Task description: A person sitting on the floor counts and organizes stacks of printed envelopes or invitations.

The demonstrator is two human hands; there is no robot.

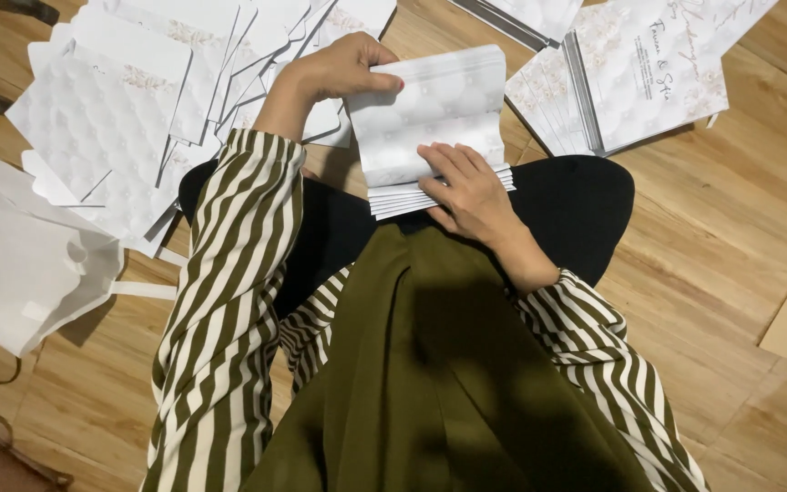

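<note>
Seated on a wooden floor (730,237), I work a white quilted-pattern envelope (434,109) on my lap, over a black cushion (576,205) that gives the paper a flat, raised bed. My left hand (343,68) is closed on the envelope's upper left edge, thumb on top and fingers curled under, lifting the flap so that it stands clear of the body. My right hand (466,187) lies open and flat, fingers spread across the lower part, pressing it down onto the stack of folded envelopes (403,199) beneath so nothing slides while the flap is bent.

To my left, within easy reach of that arm, a loose fan of similar white envelopes (138,100) overlaps across the boards. At upper right sit piles of printed cards (639,82) with pale floral borders, squared up and kept well apart from the envelopes. A white paper bag (20,264) lies on its side by my left knee. My striped sleeves and olive garment fill the lower frame.
</note>
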